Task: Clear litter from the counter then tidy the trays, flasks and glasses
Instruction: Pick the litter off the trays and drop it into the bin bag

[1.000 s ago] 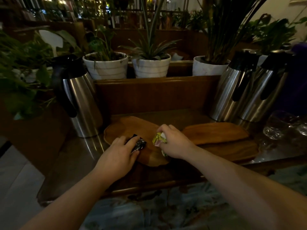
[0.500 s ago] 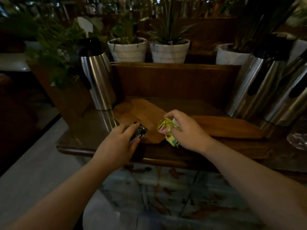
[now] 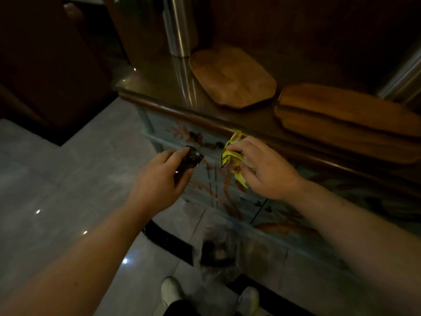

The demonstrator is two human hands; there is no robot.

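My left hand (image 3: 159,176) grips a crumpled black wrapper (image 3: 191,159), held off the counter over the floor. My right hand (image 3: 266,169) holds a crumpled yellow wrapper (image 3: 232,156) in front of the counter's edge. On the dark counter (image 3: 159,87) lie two wooden trays: an octagonal one (image 3: 231,77) and a longer one (image 3: 337,110) to its right. A steel flask (image 3: 180,26) stands at the counter's back left, and part of another flask (image 3: 403,78) shows at the right edge.
Below the hands, a clear plastic bag or bin (image 3: 216,249) with dark contents sits on the tiled floor (image 3: 57,201) against the painted cabinet front (image 3: 227,197). My white shoes (image 3: 170,290) show at the bottom. Dark wooden furniture (image 3: 45,65) stands at left.
Both hands have pulled back from the tray on the counter with the wrappers and dropped below the counter edge. The view has tilted down toward the floor.
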